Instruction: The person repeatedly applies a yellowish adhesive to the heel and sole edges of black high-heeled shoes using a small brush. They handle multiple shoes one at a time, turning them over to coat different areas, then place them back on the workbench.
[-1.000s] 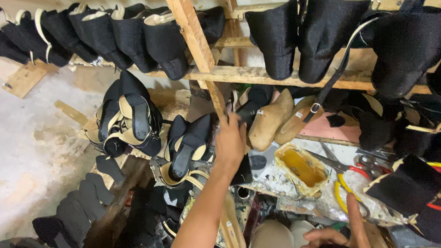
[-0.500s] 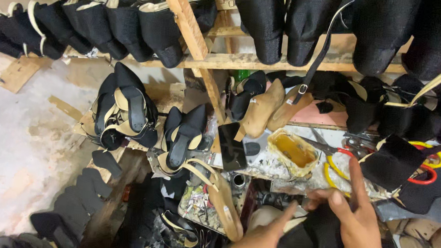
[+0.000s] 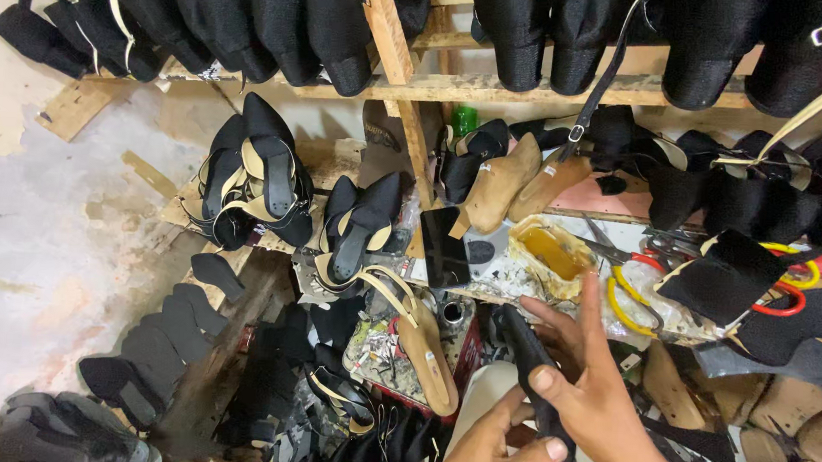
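Note:
Both of my hands hold a black shoe piece (image 3: 527,356) low in the head view, right of centre. My right hand (image 3: 598,396) wraps it from the right, thumb pressed on its edge and index finger raised. My left hand (image 3: 499,443) grips its lower end from below, partly cut off by the frame edge. Just beyond my fingers sits a tub of yellow glue (image 3: 550,254). To its left a black phone (image 3: 444,246) lies on the cluttered bench.
Black shoe uppers hang on wooden racks (image 3: 491,87) across the top. Scissors with yellow and red handles (image 3: 632,285) lie right of the glue. A tan sole (image 3: 424,352) and black insoles (image 3: 162,336) lie at the left, beside piles of black pointed shoes (image 3: 256,173).
My left hand has drawn back from the shoes near the rack post and come down to my lap. Both hands now meet on the black shoe piece, and the view has tilted slightly lower.

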